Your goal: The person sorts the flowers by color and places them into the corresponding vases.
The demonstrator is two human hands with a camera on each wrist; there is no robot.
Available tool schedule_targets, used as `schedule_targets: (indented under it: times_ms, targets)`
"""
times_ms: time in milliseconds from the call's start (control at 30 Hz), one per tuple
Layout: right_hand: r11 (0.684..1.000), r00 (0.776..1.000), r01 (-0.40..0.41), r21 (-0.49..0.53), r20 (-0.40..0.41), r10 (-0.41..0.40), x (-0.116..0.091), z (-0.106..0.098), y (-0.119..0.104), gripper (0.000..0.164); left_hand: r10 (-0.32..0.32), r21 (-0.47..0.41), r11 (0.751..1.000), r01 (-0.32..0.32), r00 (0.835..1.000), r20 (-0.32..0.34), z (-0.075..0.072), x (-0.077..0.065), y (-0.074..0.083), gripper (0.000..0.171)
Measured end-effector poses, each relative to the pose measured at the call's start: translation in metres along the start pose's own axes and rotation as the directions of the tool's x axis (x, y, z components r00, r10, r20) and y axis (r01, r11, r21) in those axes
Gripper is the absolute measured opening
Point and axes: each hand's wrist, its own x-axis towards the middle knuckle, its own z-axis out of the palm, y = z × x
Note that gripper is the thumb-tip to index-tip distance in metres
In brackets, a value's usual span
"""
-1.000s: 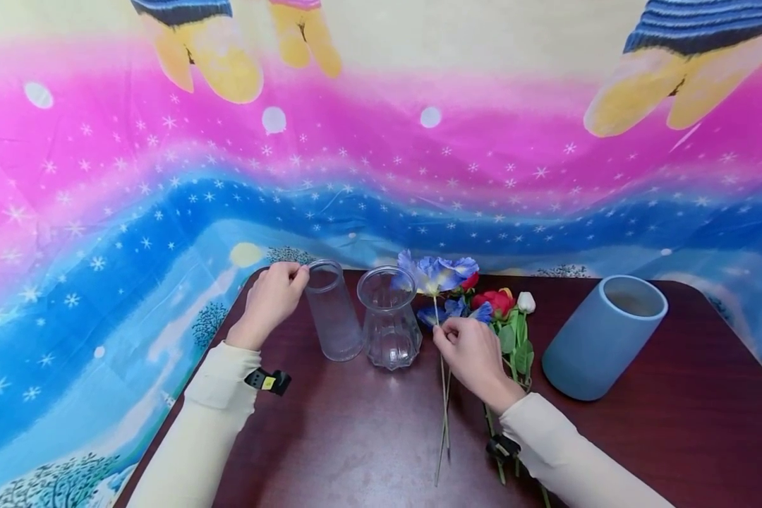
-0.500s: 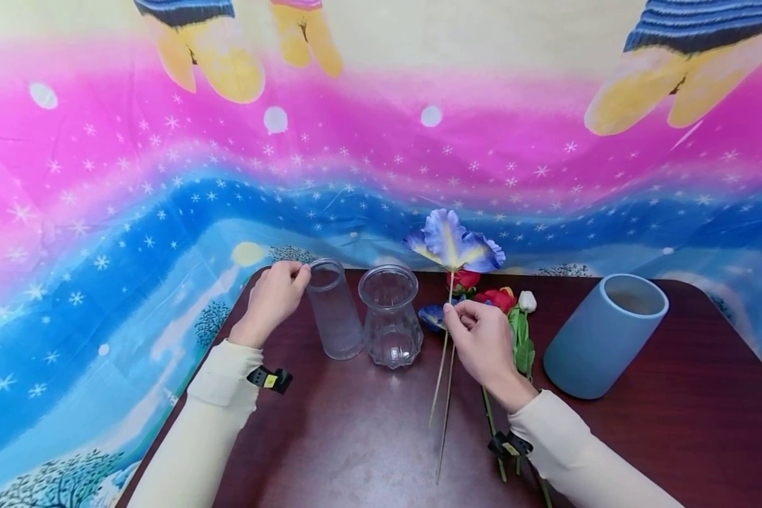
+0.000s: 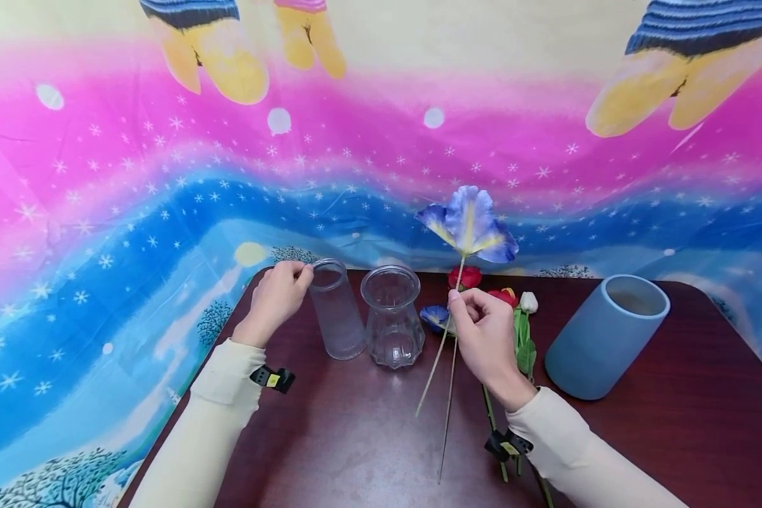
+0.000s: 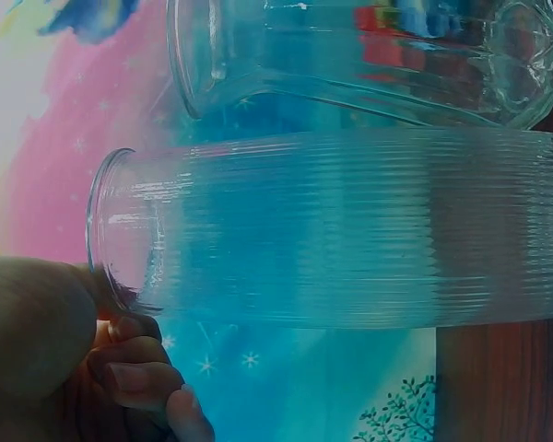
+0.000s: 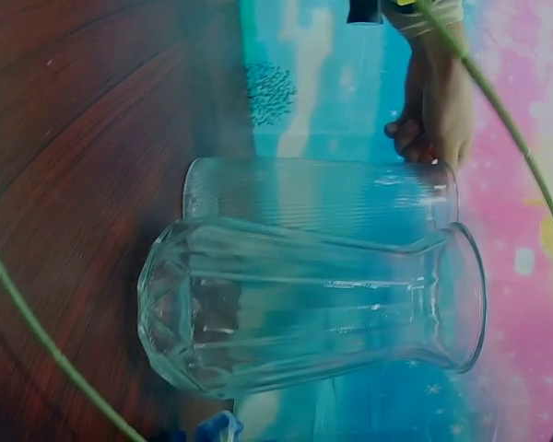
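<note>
My left hand (image 3: 278,300) pinches the rim of a ribbed clear glass vase (image 4: 295,230), which stands upright on the table. My right hand (image 3: 485,339) pinches the stem of a blue-purple iris (image 3: 470,222) between thumb and fingertips. The bloom is raised above the table's back edge, and the stem slants down to the left. Right of the ribbed vase stands a faceted glass vase (image 5: 304,308) with a flared mouth. Behind and under my right hand lie a blue flower (image 3: 434,317), red flowers (image 3: 464,277) and a white tulip (image 3: 529,303), partly hidden.
A tall blue-grey vase (image 3: 600,346) stands at the right of the dark wooden table (image 3: 355,437). Green stems (image 3: 492,416) lie below my right wrist. A printed cloth (image 3: 381,141) hangs behind the table.
My right hand has lifted the iris upward and slightly right, away from the other flowers, and its stem end has swung left. My left hand stays at the ribbed vase's rim.
</note>
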Motion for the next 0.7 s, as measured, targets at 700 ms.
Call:
schedule_targets:
  times_ms: [700]
  targets:
    - [0.929, 0.95, 0.208, 0.306, -0.29, -0.117, 0.023, 0.02, -0.021, 0.026, 0.0, 0.008, 1.0, 0.0, 1.0, -0.003, 0.0, 0.001, 0.001, 0.044]
